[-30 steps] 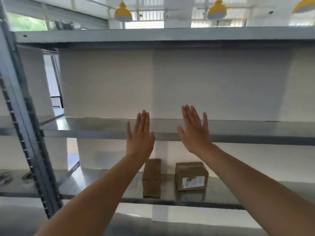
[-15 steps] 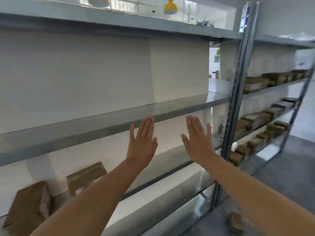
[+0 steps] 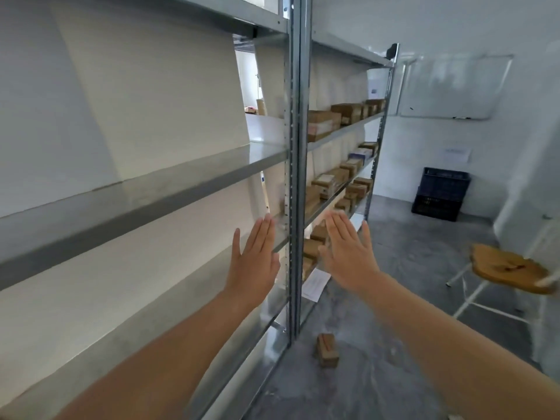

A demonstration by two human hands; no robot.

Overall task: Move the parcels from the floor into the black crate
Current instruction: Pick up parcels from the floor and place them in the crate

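Note:
A small brown cardboard parcel lies on the grey concrete floor beside the foot of the shelf post. Two stacked black crates stand against the far white wall at the back right. My left hand and my right hand are both raised in front of me, flat, fingers straight, holding nothing. Both hands are well above the parcel and far from the crates.
A metal shelving rack runs along my left; its far bays hold several brown boxes. A sheet of paper lies on the floor by the rack. A wooden-seat stool stands at the right.
My view has swung to the right along the rack, bringing the floor parcel, the stool and the black crates into sight. My hands stay raised and flat in front of me.

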